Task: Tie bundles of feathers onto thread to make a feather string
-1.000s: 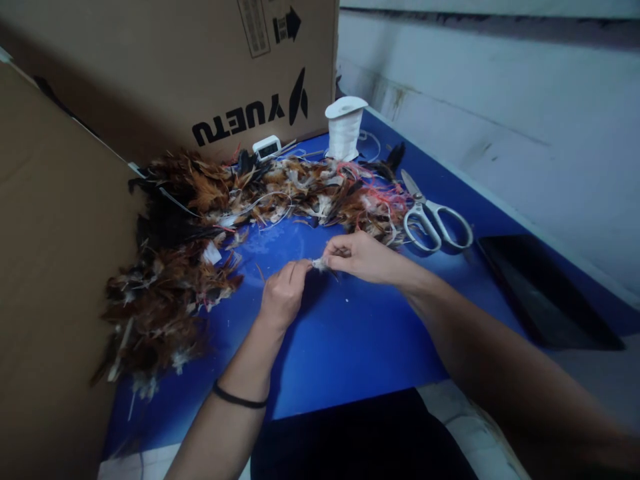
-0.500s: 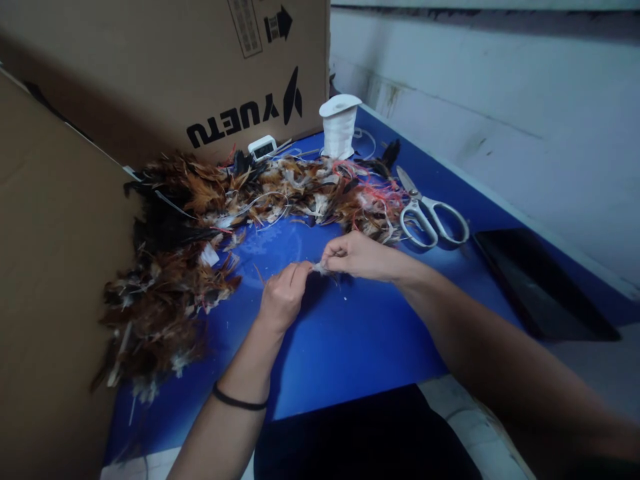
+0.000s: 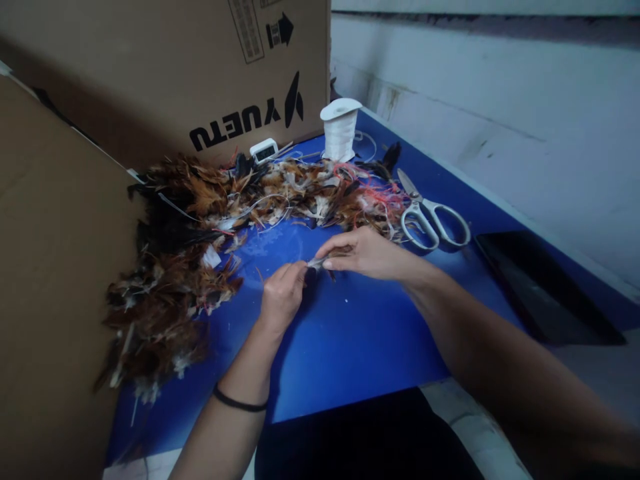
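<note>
Above the blue table (image 3: 320, 353), my hands meet over a small greyish feather (image 3: 317, 263). My left hand (image 3: 284, 293) pinches its pale end between thumb and fingertips. On the other side, my right hand (image 3: 367, 255) has thumb and fingers closed on the fluffy, darker part. Whether this is one feather or a small bunch, I cannot tell. Behind both hands lies a long pile of brown, black and white feathers (image 3: 280, 190), with pink strands (image 3: 383, 197) at its right end. Scissors (image 3: 434, 220) with pale handles rest just right of the pile.
A white spool of cord (image 3: 340, 133) stands at the back beside a small white digital display (image 3: 263, 151). Cardboard (image 3: 150, 80) walls the back and left. A dark flat tablet-like object (image 3: 547, 287) lies at right. More feathers (image 3: 160, 313) heap up at left.
My right hand's fingers have stretched forward along the feather, and its hold has shifted. The left hand keeps its pinch in nearly the same place. The camera view has shifted slightly.
</note>
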The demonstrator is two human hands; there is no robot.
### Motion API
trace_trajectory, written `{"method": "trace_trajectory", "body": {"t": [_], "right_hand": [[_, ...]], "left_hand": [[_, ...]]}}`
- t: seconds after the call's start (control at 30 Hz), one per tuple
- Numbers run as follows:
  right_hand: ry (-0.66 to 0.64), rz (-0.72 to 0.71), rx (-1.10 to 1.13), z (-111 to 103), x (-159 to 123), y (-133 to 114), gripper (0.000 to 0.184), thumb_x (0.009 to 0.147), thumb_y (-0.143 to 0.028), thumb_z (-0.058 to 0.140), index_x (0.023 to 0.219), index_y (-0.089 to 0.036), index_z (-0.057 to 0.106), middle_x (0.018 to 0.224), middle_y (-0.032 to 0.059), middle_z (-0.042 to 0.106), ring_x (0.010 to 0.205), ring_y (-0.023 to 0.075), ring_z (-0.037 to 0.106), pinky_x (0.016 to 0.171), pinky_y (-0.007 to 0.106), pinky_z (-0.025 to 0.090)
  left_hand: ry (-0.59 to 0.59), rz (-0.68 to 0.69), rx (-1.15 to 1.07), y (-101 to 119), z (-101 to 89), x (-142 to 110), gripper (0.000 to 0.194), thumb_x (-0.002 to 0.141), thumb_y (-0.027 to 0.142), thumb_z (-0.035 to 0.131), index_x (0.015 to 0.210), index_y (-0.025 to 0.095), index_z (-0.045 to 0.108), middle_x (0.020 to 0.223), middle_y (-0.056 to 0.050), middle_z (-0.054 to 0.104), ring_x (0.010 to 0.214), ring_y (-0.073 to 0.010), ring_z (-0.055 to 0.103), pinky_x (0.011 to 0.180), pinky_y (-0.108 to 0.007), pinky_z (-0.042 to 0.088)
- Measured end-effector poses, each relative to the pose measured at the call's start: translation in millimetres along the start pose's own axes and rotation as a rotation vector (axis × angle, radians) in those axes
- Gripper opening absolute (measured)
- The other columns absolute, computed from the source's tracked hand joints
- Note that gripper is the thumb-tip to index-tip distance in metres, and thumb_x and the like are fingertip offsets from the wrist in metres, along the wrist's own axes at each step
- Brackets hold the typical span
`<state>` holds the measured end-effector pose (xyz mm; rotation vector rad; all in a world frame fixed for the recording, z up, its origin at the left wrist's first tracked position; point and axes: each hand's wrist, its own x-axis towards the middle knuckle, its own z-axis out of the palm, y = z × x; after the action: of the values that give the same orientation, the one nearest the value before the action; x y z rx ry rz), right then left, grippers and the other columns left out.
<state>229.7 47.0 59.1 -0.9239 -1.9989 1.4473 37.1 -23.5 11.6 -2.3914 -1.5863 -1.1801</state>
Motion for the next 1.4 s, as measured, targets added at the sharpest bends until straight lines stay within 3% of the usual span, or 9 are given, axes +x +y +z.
{"method": "trace_trajectory", "body": {"t": [0.13, 0.23, 0.4, 0.53, 0.67, 0.8, 1.03, 1.4], "right_hand": [[0.130, -0.024, -0.112, 1.1, 2.1, 4.2, 0.018, 0.077, -0.030, 0.059, 0.079, -0.015, 0.069, 0.067, 0.0007, 0.064, 0.061, 0.0096, 0.055, 0.059, 0.023, 0.042], [0.220, -0.042, -0.093, 0.0, 3.0, 2.4, 0.016, 0.078, -0.028, 0.058, 0.080, -0.015, 0.067, 0.068, 0.0003, 0.062, 0.059, 0.0082, 0.053, 0.058, 0.022, 0.041], [0.390, -0.074, 0.034, -2.7, 3.8, -1.2, 0.018, 0.080, -0.032, 0.058, 0.078, -0.014, 0.060, 0.062, -0.0010, 0.055, 0.052, 0.0062, 0.046, 0.051, 0.021, 0.037], [0.404, -0.134, -0.049, -0.8, 2.8, -2.6, 0.017, 0.082, -0.032, 0.056, 0.080, -0.015, 0.061, 0.066, 0.0000, 0.057, 0.057, 0.0084, 0.050, 0.055, 0.022, 0.040], [0.365, -0.328, -0.323, 4.5, 1.3, -1.6, 0.015, 0.087, -0.026, 0.052, 0.082, -0.016, 0.062, 0.079, 0.0024, 0.062, 0.073, 0.0116, 0.056, 0.070, 0.026, 0.044], [0.277, -0.480, -0.487, 10.9, 1.5, 6.0, 0.019, 0.092, -0.024, 0.045, 0.088, -0.015, 0.061, 0.085, 0.0047, 0.060, 0.079, 0.0129, 0.057, 0.075, 0.027, 0.045], [0.220, -0.536, -0.579, 16.8, 2.0, 13.2, 0.024, 0.095, -0.022, 0.038, 0.093, -0.015, 0.061, 0.091, 0.0068, 0.062, 0.084, 0.0145, 0.058, 0.080, 0.030, 0.046], [0.188, -0.558, -0.629, 17.9, 2.1, 14.1, 0.025, 0.096, -0.023, 0.037, 0.092, -0.015, 0.061, 0.088, 0.0061, 0.060, 0.082, 0.0139, 0.056, 0.079, 0.029, 0.046]], "left_hand": [[0.000, -0.105, -0.087, -0.3, -0.1, 0.2, 0.018, 0.089, 0.021, 0.050, 0.091, 0.015, 0.067, 0.060, 0.000, 0.063, 0.055, -0.0101, 0.058, 0.061, -0.021, 0.046], [0.003, -0.272, -0.208, 0.6, 0.2, 1.1, 0.017, 0.088, 0.026, 0.052, 0.085, 0.018, 0.067, 0.060, 0.000, 0.063, 0.053, -0.0103, 0.059, 0.060, -0.022, 0.047], [0.056, -0.659, -0.664, -2.8, 3.4, 3.1, 0.022, 0.083, 0.038, 0.057, 0.079, 0.017, 0.064, 0.057, 0.001, 0.062, 0.046, -0.0101, 0.057, 0.051, -0.022, 0.047], [0.105, -0.811, -0.990, -5.7, 2.9, 5.3, 0.024, 0.076, 0.038, 0.066, 0.076, 0.015, 0.061, 0.059, 0.001, 0.062, 0.045, -0.0081, 0.054, 0.049, -0.021, 0.046], [0.071, -0.885, -1.145, -2.5, -3.0, 9.0, 0.026, 0.072, 0.036, 0.070, 0.071, 0.013, 0.060, 0.056, 0.002, 0.059, 0.044, -0.0051, 0.050, 0.048, -0.019, 0.044], [0.056, -0.933, -1.197, 1.0, -7.3, 11.3, 0.028, 0.069, 0.036, 0.073, 0.072, 0.013, 0.059, 0.062, 0.001, 0.061, 0.044, -0.0044, 0.050, 0.046, -0.018, 0.044], [-0.010, -0.976, -1.212, 1.9, -6.8, 10.9, 0.030, 0.067, 0.037, 0.075, 0.074, 0.013, 0.058, 0.070, -0.001, 0.066, 0.046, -0.0050, 0.053, 0.047, -0.019, 0.046], [-0.011, -0.993, -1.209, 1.9, -6.6, 11.5, 0.030, 0.066, 0.036, 0.076, 0.073, 0.012, 0.060, 0.066, -0.001, 0.065, 0.045, -0.0049, 0.053, 0.046, -0.019, 0.045]]}}
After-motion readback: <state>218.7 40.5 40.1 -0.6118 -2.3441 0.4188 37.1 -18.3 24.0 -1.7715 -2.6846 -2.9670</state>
